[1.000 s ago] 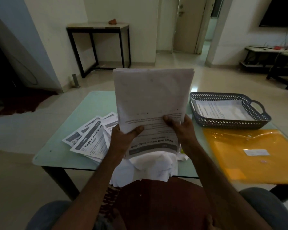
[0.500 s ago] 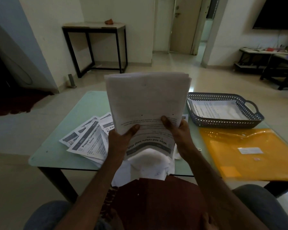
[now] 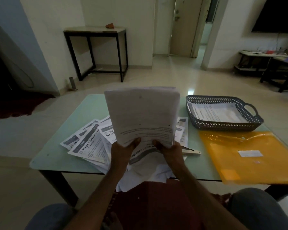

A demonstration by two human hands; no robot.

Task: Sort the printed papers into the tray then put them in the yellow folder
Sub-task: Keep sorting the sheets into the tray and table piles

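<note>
Head view: both hands hold a thick stack of papers (image 3: 142,113) upright, well to the left of the tray (image 3: 223,126) and above the table (image 3: 93,105) on which the tray sits. The left hand (image 3: 121,153) grips the stack's lower left corner and the right hand (image 3: 171,152) its lower right corner. On each hand the thumb (image 3: 135,141) lies across the near face of the paper, just above the bottom edge. The other fingers are hidden behind the sheets, so how far they curl cannot be told. The face towards the camera carries faint lines of print that read upside down. One printed sheet droops from the bottom of the stack between the two wrists.

More loose sheets (image 3: 90,143) lie fanned on the tabletop left of the tray, below and beside the held stack, and a few peek out between the stack and the tray. The tray is a dark perforated basket with a handle at its far right end, and a few printed sheets (image 3: 214,112) lie flat inside it. The yellow folder (image 3: 248,156) lies flat just in front of the tray, its near edge overhanging the table. It bears a small white label (image 3: 250,153).
</note>
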